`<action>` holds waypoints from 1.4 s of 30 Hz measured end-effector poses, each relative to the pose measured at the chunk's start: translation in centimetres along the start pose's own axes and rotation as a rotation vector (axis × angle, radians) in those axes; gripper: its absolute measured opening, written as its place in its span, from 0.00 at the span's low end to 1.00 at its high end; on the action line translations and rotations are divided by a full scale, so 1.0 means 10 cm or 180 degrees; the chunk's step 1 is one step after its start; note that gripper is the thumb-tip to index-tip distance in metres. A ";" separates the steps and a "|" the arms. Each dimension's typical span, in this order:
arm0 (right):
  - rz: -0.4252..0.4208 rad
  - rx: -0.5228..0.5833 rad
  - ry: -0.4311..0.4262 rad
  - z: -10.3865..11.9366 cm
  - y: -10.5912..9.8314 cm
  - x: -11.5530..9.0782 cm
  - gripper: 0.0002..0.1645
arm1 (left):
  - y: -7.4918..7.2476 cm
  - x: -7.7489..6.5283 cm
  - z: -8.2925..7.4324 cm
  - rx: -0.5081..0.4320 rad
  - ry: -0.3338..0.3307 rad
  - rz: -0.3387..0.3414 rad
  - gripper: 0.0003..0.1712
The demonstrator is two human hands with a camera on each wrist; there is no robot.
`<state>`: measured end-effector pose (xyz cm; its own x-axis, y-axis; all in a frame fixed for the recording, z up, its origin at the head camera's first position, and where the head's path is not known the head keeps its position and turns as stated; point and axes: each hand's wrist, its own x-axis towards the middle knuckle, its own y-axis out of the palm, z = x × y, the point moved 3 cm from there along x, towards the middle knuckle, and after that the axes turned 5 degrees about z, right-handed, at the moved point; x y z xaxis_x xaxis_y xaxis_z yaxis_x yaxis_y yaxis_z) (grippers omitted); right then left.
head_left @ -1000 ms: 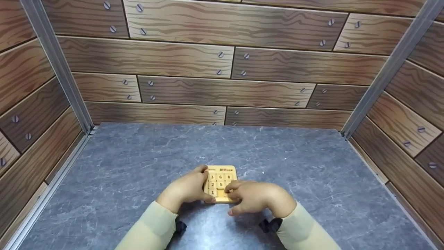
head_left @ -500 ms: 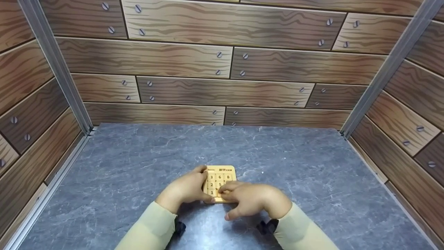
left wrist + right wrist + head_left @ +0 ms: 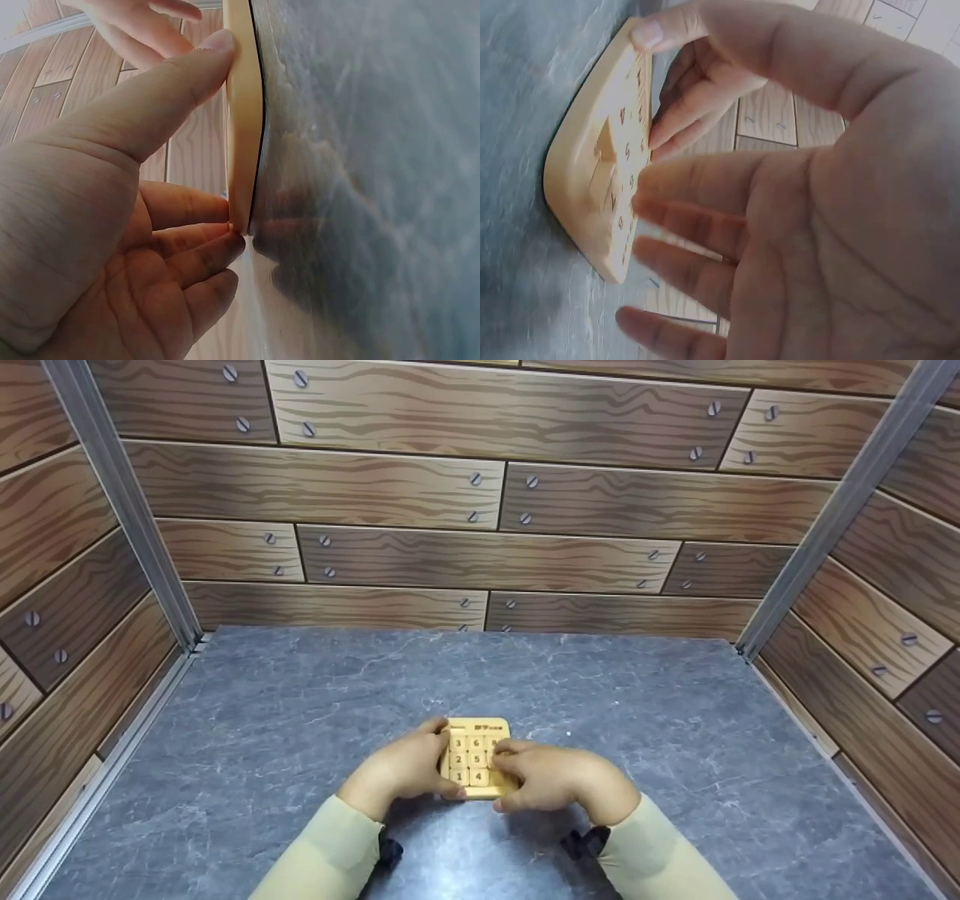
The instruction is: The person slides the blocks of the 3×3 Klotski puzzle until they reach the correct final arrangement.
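I see the left hand (image 3: 401, 765) gripping the puzzle (image 3: 484, 793) by its left side, while the right hand (image 3: 555, 776), fingers extended and thumb apart, touches the right-hand tiles (image 3: 606, 186). The puzzle sits on the table (image 3: 315, 682); I read 3, 6, 2, 5, 1, 4, its heading (image 3: 489, 727) too small.

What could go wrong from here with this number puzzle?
Two possible risks. The right hand partly hides the right-column tiles, so the wrong one might get nudged. The left hand steadies only the left side of the puzzle, so a hard push could swivel it on the tabletop.
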<state>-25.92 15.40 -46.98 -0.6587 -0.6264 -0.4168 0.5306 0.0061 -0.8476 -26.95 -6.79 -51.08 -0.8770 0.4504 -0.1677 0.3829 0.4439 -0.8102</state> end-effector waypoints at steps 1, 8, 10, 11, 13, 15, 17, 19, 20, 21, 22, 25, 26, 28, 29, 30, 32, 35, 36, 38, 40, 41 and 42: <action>-0.0009 -0.0007 0.0051 -0.01 0.00 0.00 0.52 | 0.00 0.00 0.00 0.0004 -0.0001 0.0000 0.61; -0.0007 -0.0092 0.0140 0.00 0.04 0.03 0.50 | 0.00 0.01 -0.01 0.0005 0.0007 -0.0010 0.60; -0.0033 -0.0130 0.0115 0.01 0.05 0.03 0.47 | 0.00 0.01 0.00 0.0023 0.0009 -0.0004 0.60; -0.0043 -0.0158 0.0099 0.01 0.05 0.03 0.46 | 0.00 0.01 0.00 0.0033 0.0008 0.0000 0.60; -0.0050 -0.0215 0.0069 0.02 0.05 0.03 0.40 | 0.00 0.01 0.00 0.0057 0.0022 0.0003 0.59; -0.0033 -0.0263 0.0050 0.04 0.05 0.02 0.35 | 0.01 0.02 0.00 0.0072 0.0039 0.0002 0.58; 0.0006 -0.0305 0.0054 0.05 0.04 0.01 0.32 | 0.00 0.02 0.00 0.0069 0.0041 -0.0003 0.57; 0.0052 -0.0329 0.0069 0.06 0.04 0.00 0.32 | 0.00 0.01 -0.01 0.0073 0.0046 -0.0013 0.56; 0.0070 -0.0340 0.0072 0.06 0.04 -0.01 0.34 | 0.00 0.01 -0.01 0.0072 0.0046 -0.0015 0.56; 0.0081 -0.0365 0.0070 0.07 0.04 -0.02 0.35 | 0.00 0.01 -0.01 0.0073 0.0045 -0.0014 0.56; 0.0087 -0.0394 0.0060 0.08 0.04 -0.02 0.36 | 0.00 0.01 -0.01 0.0075 0.0042 -0.0013 0.56; 0.0099 -0.0459 0.0010 0.09 0.04 -0.05 0.38 | 0.00 0.01 -0.01 0.0074 0.0046 -0.0016 0.57; 0.0105 -0.0470 -0.0005 0.10 0.03 -0.06 0.37 | 0.00 0.01 -0.01 0.0081 0.0050 -0.0016 0.57; 0.0111 -0.0442 -0.0036 0.10 0.02 -0.06 0.33 | -0.01 0.02 -0.01 0.0071 0.0049 -0.0020 0.58; 0.0105 -0.0397 -0.0047 0.09 0.01 -0.06 0.32 | -0.01 0.02 -0.02 0.0062 0.0050 -0.0019 0.58; 0.0092 -0.0352 -0.0059 0.08 0.00 -0.05 0.30 | -0.01 0.02 -0.01 0.0052 0.0050 -0.0017 0.58; 0.0022 -0.0233 -0.0072 0.05 -0.02 -0.03 0.31 | -0.01 0.02 -0.01 0.0040 0.0047 -0.0012 0.58; -0.0139 -0.0043 -0.0015 -0.02 -0.03 0.01 0.39 | -0.01 0.02 -0.01 0.0029 0.0046 -0.0006 0.58; -0.0183 0.0011 0.0023 -0.04 -0.03 0.03 0.42 | 0.00 0.02 -0.01 0.0037 0.0045 -0.0005 0.58; -0.0238 0.0095 0.0123 -0.10 -0.01 0.06 0.49 | 0.00 0.02 -0.01 0.0057 0.0035 -0.0002 0.58; -0.0235 0.0126 0.0196 -0.15 0.00 0.09 0.52 | 0.01 0.02 -0.01 0.0060 0.0016 0.0009 0.59; -0.0222 0.0132 0.0230 -0.17 0.01 0.10 0.54 | 0.01 0.02 -0.01 0.0063 0.0008 0.0012 0.59; -0.0210 0.0127 0.0247 -0.19 0.02 0.12 0.54 | 0.01 0.02 -0.01 0.0063 -0.0002 0.0016 0.59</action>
<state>-27.60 16.12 -48.21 -0.7314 -0.5622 -0.3860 0.5045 -0.0652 -0.8609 -27.05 -6.61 -51.12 -0.8752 0.4521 -0.1720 0.3814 0.4263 -0.8202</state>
